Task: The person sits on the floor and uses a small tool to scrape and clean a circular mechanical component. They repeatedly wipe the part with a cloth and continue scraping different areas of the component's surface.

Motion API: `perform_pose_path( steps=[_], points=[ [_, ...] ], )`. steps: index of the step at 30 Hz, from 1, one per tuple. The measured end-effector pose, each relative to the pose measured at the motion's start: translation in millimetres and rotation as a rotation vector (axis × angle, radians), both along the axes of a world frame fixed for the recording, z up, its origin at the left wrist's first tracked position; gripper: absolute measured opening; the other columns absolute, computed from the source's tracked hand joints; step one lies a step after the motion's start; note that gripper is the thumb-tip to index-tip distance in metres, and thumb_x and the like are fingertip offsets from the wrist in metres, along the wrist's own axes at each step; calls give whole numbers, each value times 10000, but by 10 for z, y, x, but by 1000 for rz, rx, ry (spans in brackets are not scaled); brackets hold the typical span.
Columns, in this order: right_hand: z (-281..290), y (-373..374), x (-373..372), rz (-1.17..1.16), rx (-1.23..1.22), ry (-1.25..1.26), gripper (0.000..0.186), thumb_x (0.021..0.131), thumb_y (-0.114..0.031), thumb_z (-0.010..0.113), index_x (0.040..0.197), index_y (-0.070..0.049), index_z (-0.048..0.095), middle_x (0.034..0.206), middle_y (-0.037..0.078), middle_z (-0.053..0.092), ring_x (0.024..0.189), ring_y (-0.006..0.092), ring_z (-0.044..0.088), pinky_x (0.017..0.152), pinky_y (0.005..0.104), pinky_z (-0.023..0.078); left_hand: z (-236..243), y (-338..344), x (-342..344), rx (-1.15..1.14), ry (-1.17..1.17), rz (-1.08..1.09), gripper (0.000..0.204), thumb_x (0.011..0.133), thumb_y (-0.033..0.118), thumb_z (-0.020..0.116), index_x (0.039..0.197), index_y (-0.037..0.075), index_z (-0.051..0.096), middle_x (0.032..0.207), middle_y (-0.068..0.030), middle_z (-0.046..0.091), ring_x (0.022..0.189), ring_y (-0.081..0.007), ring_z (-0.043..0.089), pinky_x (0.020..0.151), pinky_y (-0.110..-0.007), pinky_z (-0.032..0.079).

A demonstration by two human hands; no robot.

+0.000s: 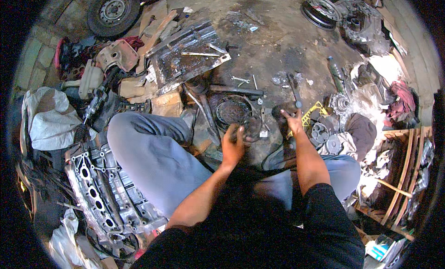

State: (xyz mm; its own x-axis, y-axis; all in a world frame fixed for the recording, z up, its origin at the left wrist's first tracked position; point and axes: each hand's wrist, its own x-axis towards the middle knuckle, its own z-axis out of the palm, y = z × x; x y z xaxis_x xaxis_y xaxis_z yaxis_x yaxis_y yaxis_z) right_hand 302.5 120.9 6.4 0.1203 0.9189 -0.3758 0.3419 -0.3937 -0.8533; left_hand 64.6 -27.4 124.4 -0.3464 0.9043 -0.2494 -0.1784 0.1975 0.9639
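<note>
In the head view my left hand [233,144] has its fingers closed on a dark, greasy part [251,128], whose exact shape is unclear, beside a round blackened housing [229,110]. To its right, my right hand [293,121] grips a small dark object [279,113], partly hidden by the fingers. Just above that hand is a long metal tool [294,89] with a grey-blue end. A dark bar [234,90] lies above the housing, with spanners [240,80] higher up. A yellow plastic piece [311,113] and round metal parts [320,133] are to the right.
My legs frame the work area. An engine cylinder head [106,190] and white sack [48,118] lie left; a dirty metal sheet [169,67] lies ahead. A tyre [113,9], steel rim [319,12], gear [340,103], red cloth [401,102] and wooden slats [408,171] surround me.
</note>
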Motion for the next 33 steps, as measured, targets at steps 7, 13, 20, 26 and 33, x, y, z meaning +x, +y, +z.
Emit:
perform_pose_path(
  steps=[7, 13, 20, 26, 33],
  points=[
    [-393, 150, 76, -37, 282, -42, 445, 844, -216, 812, 1187, -8, 620, 1114, 103, 699, 1017, 245, 637, 958, 371, 458, -846, 69, -14, -145, 319, -108, 274, 975, 248, 645, 1018, -17, 592, 844, -200, 700, 592, -233, 676, 582, -373, 529],
    [-62, 208, -141, -225, 335, 94, 663, 838, -423, 803, 1250, 46, 581, 1236, 165, 642, 1140, 290, 580, 1029, 416, 421, -1282, -107, -304, -167, 76, 18, 224, 933, 195, 714, 983, 57, 545, 816, -61, 634, 577, -164, 636, 528, -319, 506],
    [327, 545, -18, -175, 411, -29, 842, 906, -539, 681, 1394, 108, 451, 1432, 258, 484, 1359, 349, 428, 1154, 418, 295, -1712, 82, -471, -201, -89, 321, 310, 877, 107, 767, 1046, 115, 507, 806, -18, 552, 554, -184, 591, 450, -338, 484],
    [1524, 308, -392, -140, 431, -4, 1017, 876, -630, 653, 1441, 156, 340, 1461, 322, 431, 1386, 377, 398, 1158, 425, 284, -2839, -144, -1015, 17, -1940, 563, 479, 930, 463, 401, 1121, 64, 586, 837, -110, 669, 626, -356, 684, 384, -437, 478],
    [1943, -622, -413, 100, -64, -50, 889, 913, -661, 556, 1448, 41, 449, 1503, 259, 429, 1398, 354, 400, 1157, 429, 282, -2279, -83, -598, -407, -4418, -695, 298, 872, 138, 734, 1090, 19, 569, 776, -134, 655, 544, -243, 631, 423, -350, 508]
  ],
)
